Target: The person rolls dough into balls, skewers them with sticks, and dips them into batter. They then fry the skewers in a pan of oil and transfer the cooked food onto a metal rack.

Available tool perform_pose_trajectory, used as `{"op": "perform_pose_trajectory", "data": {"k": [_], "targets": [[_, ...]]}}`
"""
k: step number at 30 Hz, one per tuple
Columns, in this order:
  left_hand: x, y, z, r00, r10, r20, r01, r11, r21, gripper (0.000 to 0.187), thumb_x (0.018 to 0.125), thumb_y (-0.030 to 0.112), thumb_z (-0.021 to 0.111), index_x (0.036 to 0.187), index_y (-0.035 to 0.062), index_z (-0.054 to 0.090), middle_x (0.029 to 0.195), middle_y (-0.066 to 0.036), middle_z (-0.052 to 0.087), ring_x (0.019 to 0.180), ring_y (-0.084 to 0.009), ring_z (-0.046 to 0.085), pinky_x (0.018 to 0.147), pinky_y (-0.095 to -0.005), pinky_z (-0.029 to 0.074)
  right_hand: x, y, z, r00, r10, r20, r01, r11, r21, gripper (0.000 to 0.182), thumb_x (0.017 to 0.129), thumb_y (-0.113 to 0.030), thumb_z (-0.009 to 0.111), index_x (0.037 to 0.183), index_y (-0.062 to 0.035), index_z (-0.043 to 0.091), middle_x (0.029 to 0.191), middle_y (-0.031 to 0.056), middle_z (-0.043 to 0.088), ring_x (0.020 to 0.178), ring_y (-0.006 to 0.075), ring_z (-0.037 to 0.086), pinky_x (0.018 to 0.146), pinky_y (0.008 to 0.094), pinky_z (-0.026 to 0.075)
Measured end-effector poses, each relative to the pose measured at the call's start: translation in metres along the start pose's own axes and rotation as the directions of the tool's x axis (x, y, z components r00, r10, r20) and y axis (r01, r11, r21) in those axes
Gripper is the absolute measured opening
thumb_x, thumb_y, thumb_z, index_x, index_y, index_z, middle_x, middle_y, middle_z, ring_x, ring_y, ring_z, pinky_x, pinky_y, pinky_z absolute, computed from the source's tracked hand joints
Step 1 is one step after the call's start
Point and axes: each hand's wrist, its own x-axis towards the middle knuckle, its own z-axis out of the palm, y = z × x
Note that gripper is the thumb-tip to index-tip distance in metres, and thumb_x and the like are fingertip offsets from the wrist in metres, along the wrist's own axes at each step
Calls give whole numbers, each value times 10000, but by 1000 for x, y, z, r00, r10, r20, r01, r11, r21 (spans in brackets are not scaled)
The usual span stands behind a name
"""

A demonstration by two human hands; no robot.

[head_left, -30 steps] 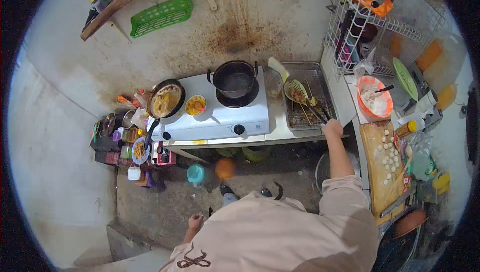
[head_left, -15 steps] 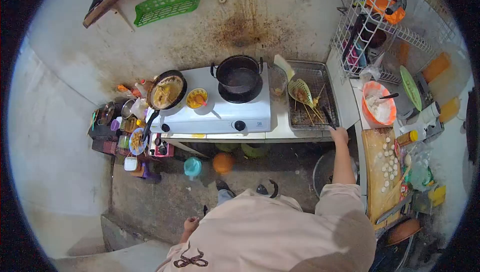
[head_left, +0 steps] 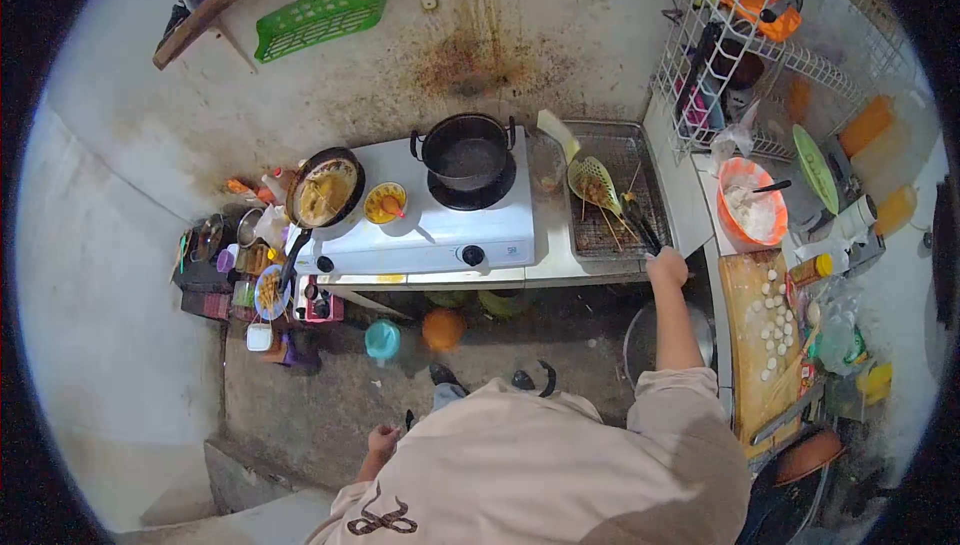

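Note:
My right hand (head_left: pixel 667 268) is closed round the handle end of dark tongs (head_left: pixel 641 224) at the front edge of a wire rack tray (head_left: pixel 655 160). The tips of the tongs reach the side of a pale green slotted ladle (head_left: pixel 594 183), which lies on the tray with skewered food in it. My left hand (head_left: pixel 382 440) hangs low beside my body, away from the counter, its fingers curled; whether anything is in them is too small to tell. On the white stove (head_left: pixel 400 240) stand a black pot (head_left: pixel 468 152), a frying pan (head_left: pixel 325 193) and a small yellow bowl (head_left: pixel 386 203).
To the right, an orange bowl of white flour (head_left: pixel 751 203) stands behind a wooden board (head_left: pixel 750 345) with several small white pieces. A wire shelf (head_left: pixel 740 75) rises at the back right. Left of the stove is a plate of skewers (head_left: pixel 270 291). Buckets stand on the floor.
The tongs have turned and moved slightly left, with their tips closer to the ladle. My right hand has shifted a little left. The whole view has shifted slightly.

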Motion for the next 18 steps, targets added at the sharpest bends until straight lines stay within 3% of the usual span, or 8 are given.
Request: {"op": "perform_pose_trajectory", "data": {"k": [4,7,9,10,12,13,16,18], "targets": [[4,-6,-6,998,-36,61,33,998,45,130,703,46,638,780,1,542,710,-35,551,640,-103,507,576,-231,421,-14,1,-3,988,-98,-120,99,995,0,396,733,-377,586,991,-78,558,945,139,575,879,296,558,710,388,463],[2,-15,-1,1000,-17,-19,18,998,58,138,701,46,641,784,-4,543,723,-40,556,653,-109,512,596,-238,428,-18,-3,-2,960,-219,-176,220,975,-18,403,726,-374,589,992,-74,549,986,144,550,892,294,551,724,394,456],[61,-103,6,997,26,76,-13,987,-159,145,698,47,644,791,-4,546,730,-38,559,660,-114,514,608,-239,429,-11,-7,4,954,-240,-180,245,969,8,414,718,-389,593,983,-72,554,982,151,552,912,298,542,739,397,448],[64,-104,8,991,47,123,-13,964,-265,148,697,47,646,794,-4,547,733,-37,560,664,-116,515,614,-240,430,-8,-11,5,951,-250,-182,258,966,22,420,714,-396,594,979,-71,557,980,154,553,921,299,537,746,399,444],[45,-81,1,997,-24,67,24,1000,-10,155,695,52,649,794,-7,545,734,-34,564,671,-123,522,628,-243,430,-1,-16,4,975,-214,-58,217,975,52,457,695,-413,605,983,-61,560,989,158,556,931,307,532,760,404,436],[6,-23,-3,997,-59,39,54,992,115,158,695,54,650,793,-9,544,735,-33,566,675,-127,525,635,-244,430,3,-19,3,980,-198,4,197,978,67,475,685,-421,610,985,-56,561,993,160,557,936,311,529,767,407,432],[83,-136,8,981,64,181,23,897,-441,147,703,85,649,785,9,554,724,-26,572,688,-118,534,653,-250,429,11,-20,1,985,-161,66,152,980,127,487,687,-460,588,963,-57,594,980,171,568,931,299,538,769,374,431],[49,-97,0,995,35,88,-33,999,-30,167,705,135,652,783,15,565,729,-31,586,695,-114,542,657,-257,432,16,-16,5,979,-200,42,187,959,211,474,686,-465,592,912,-48,601,899,166,590,848,293,559,722,362,430]]}}
